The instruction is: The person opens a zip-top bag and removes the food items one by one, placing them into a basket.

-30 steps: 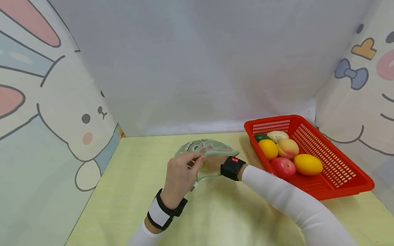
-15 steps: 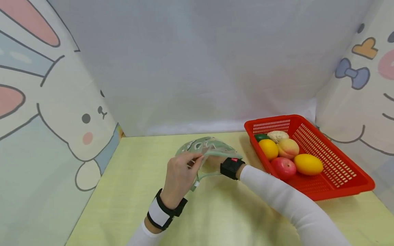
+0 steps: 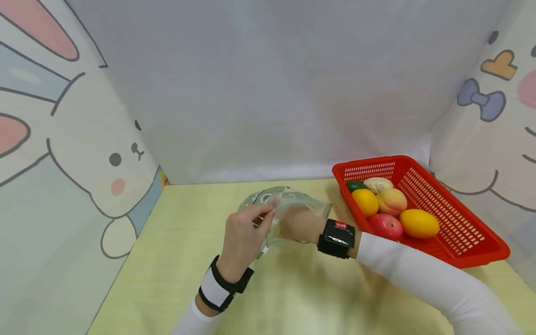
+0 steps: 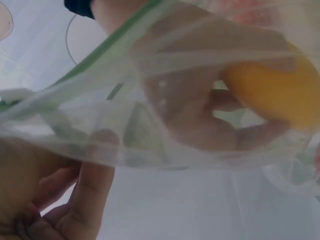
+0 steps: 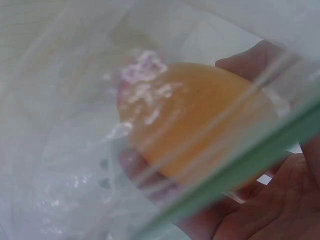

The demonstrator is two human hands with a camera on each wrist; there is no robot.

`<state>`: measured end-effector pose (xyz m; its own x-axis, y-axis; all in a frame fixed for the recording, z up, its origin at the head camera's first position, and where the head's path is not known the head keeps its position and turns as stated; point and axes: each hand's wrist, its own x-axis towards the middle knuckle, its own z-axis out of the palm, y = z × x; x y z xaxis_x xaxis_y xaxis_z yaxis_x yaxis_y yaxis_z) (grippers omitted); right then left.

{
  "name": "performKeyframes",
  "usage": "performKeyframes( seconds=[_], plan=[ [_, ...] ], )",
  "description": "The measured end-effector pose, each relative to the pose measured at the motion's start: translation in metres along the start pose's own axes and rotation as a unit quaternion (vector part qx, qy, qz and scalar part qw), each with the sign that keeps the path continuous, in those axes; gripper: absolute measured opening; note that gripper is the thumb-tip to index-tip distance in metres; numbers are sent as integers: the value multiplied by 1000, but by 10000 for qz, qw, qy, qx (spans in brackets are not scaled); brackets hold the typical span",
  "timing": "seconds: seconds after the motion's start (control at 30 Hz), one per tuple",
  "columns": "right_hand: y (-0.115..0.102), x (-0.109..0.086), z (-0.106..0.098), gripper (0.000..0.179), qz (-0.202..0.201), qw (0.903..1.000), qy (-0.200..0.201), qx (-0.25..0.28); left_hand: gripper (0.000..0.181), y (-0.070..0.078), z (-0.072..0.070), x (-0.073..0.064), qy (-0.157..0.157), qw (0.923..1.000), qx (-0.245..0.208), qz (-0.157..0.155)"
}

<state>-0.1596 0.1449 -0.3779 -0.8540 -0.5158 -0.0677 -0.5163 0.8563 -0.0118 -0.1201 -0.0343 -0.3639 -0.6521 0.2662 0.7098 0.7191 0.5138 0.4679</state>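
Note:
A see-through zip bag [image 3: 268, 196] with a green edge and a green print lies on the table in the head view, its mouth turned to the right. My left hand [image 3: 243, 237] pinches the bag's rim between thumb and finger. Reaching in through the mouth is my right hand [image 3: 299, 224], seen through the clear film. Its thumb and fingers hold a smooth, oval yellow-orange fruit [image 4: 272, 92] inside the bag, as the left wrist view shows. In the right wrist view the fruit [image 5: 195, 115] sits behind the shiny film and the green zip strip.
To the right stands a red plastic basket [image 3: 460, 232]. Within it lie a yellow fruit [image 3: 419, 224], a red fruit [image 3: 386, 226], a peach [image 3: 392, 202], an orange [image 3: 365, 203] and other pieces. A pale wall [image 3: 272, 116] closes off the table's far edge.
My right wrist has shifted to the right and slightly nearer, so more of that hand shows at the bag's mouth. The left hand stays almost where it was, pinching the rim.

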Motion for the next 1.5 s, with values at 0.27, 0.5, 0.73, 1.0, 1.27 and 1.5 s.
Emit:
performKeyframes(
  seconds=[0.27, 0.5, 0.73, 1.0, 1.27, 1.5],
  plan=[
    [-1, -52, -36, 47, -138, 9950, 6, 994, 13, 0, -2, 0, 70, 9997, -27, -236],
    [37, -121, -62, 40, 87, 9830, 80, 1834, 14, 0, -1, -1, 13, 9997, -35, -222],
    [89, -173, -69, 44, 896, 9777, 197, 1889, 13, -1, -1, -1, 31, 9998, -65, -205],
    [146, -203, -42, 40, 1221, 9736, -254, 1912, 10, -2, 0, -1, 11, 9998, -47, -171],
    [166, -205, -6, 45, 1160, 9695, -853, 1983, 10, -3, 0, -2, -17, 9998, -50, -186],
    [176, -200, 13, 41, 918, 9671, -1080, 2114, 10, -3, -2, -1, -37, 9999, -19, -164]
  ],
)
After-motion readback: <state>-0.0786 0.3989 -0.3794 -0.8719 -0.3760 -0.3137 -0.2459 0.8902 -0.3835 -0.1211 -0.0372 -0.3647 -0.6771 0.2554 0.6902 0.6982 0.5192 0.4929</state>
